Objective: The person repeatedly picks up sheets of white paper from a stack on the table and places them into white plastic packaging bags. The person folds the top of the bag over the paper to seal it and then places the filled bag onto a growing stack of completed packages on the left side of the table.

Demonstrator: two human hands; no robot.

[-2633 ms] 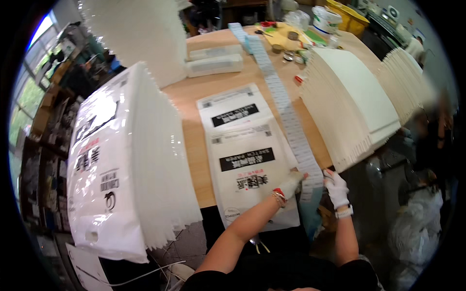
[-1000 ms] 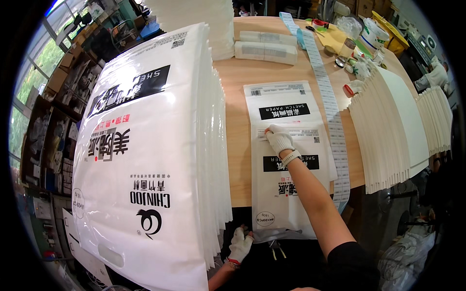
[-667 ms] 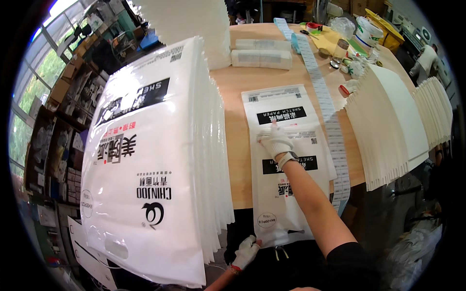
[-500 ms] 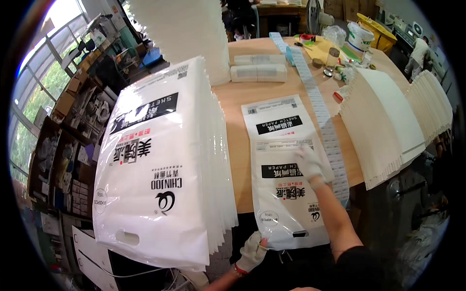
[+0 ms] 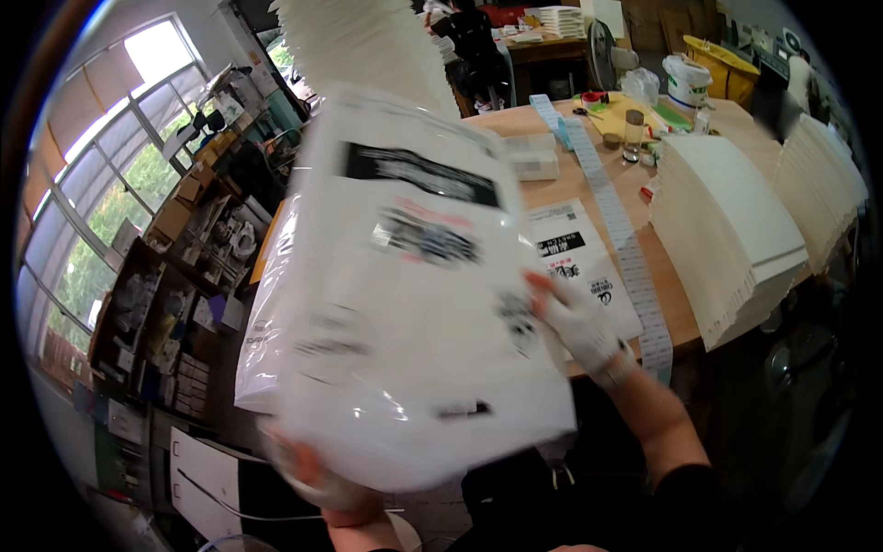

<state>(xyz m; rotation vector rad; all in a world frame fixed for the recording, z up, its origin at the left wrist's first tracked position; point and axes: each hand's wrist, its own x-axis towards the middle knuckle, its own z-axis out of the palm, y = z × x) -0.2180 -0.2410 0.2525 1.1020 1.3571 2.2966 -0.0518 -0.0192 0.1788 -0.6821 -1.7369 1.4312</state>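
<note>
A clear plastic package of white paper [image 5: 395, 304] is lifted and tilted in front of me, blurred by motion. My left hand [image 5: 317, 477], in a white glove with bare fingertips, grips its lower left corner. At the package's right edge is my right hand [image 5: 584, 324], gloved alike, its bent fingers on that edge. Behind the package, a stack of similar packages [image 5: 259, 354] shows only its left side. One more printed package [image 5: 602, 276] lies flat on the wooden table [image 5: 736, 124], partly covered by the lifted one and my right hand.
A long strip of labels [image 5: 625, 248] runs down the table. Tall paper stacks [image 5: 727, 221] stand at the right, with another stack [image 5: 368, 55] at the far left. A glass jar [image 5: 633, 133], white bucket [image 5: 685, 81] and wrapped bundles [image 5: 532, 158] sit farther back. A person [image 5: 474, 46] sits beyond.
A package has come up off the table and leftward, between both hands. My left hand has moved left to its corner; my right hand went from the package's face to its edge. The view has shifted.
</note>
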